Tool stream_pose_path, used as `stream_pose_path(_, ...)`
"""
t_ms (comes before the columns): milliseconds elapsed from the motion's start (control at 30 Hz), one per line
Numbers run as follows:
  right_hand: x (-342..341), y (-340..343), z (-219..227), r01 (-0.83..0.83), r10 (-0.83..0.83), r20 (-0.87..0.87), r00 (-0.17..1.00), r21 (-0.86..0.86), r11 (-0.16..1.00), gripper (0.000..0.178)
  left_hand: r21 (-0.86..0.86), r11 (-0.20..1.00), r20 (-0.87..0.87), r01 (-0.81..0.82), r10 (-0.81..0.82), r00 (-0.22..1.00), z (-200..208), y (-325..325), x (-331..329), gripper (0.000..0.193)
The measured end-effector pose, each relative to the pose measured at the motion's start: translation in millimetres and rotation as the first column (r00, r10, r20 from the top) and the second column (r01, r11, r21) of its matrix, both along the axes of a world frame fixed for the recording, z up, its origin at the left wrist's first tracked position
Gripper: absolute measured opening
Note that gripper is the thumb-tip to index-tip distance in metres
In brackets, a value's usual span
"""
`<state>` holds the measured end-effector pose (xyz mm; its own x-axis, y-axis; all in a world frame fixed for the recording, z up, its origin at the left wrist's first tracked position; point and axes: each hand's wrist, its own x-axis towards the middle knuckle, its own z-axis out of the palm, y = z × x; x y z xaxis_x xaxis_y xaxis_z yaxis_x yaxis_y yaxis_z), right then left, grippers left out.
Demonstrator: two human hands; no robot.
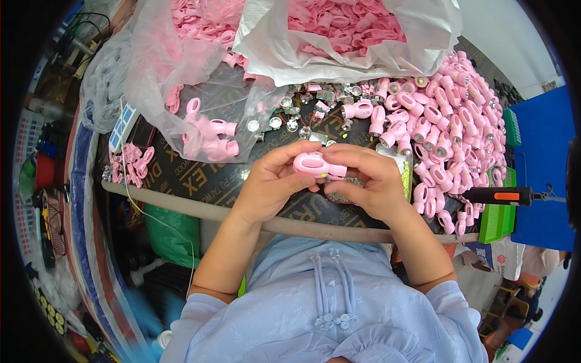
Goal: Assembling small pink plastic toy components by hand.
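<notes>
Over the near edge of the table I hold a small pink toy flashlight casing (319, 166) with a loop-shaped handle and a tiny yellow-green piece on its side. My left hand (272, 179) is closed round the loop end, the thumb pressed along its lower side. At the narrower end, the fingers and thumb of my right hand (374, 181) pinch the casing. Just beyond my hands lie clear round lens pieces and small circuit boards with wires (318, 111). Beside my right hand is a clear bag of small yellow-green pieces (406, 173).
Many pink flashlights (451, 121) are heaped at right. Pink shells fill a white sack (266, 51) at the back; others lie on a clear plastic bag (160, 85) at left. A black-and-orange electric screwdriver (499, 195) hangs at right near a green tray (501, 221).
</notes>
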<state>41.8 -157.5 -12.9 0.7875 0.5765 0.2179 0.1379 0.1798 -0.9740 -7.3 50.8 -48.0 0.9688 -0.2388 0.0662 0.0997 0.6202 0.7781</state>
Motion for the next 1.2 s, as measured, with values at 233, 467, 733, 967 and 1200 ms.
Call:
stream_pose_path(233,1.9,-3.5,-2.1,0.129,-0.048,0.372,0.927,-0.196,0.972,0.045,0.031,1.0,-0.03,0.003,-0.002,1.0,7.0,-0.5,-1.2,0.047)
stream_pose_path(467,-3.4,0.2,-3.0,0.119,-0.104,0.18,0.978,-0.076,0.99,0.042,-0.066,0.996,-0.045,0.061,-0.064,0.997,15.5,3.5,-0.6,0.045)
stream_pose_path(733,-2.9,-0.2,-13.9,0.076,-0.072,0.121,0.99,-0.032,0.997,0.04,-0.155,0.981,-0.126,0.114,-0.134,0.983,16.3,1.4,3.9,0.039)
stream_pose_path(967,-6.5,-5.7,-17.7,0.134,-0.125,0.11,0.986,-0.075,0.988,0.039,-0.187,0.98,-0.251,0.067,-0.113,0.961,15.6,-12.9,10.1,0.035)
stream_pose_path(1200,-3.3,-15.0,-5.4,0.292,-0.116,0.515,0.849,-0.275,0.916,0.044,-0.245,0.961,-0.272,0.126,-0.193,0.943,10.6,-16.2,19.4,0.036)
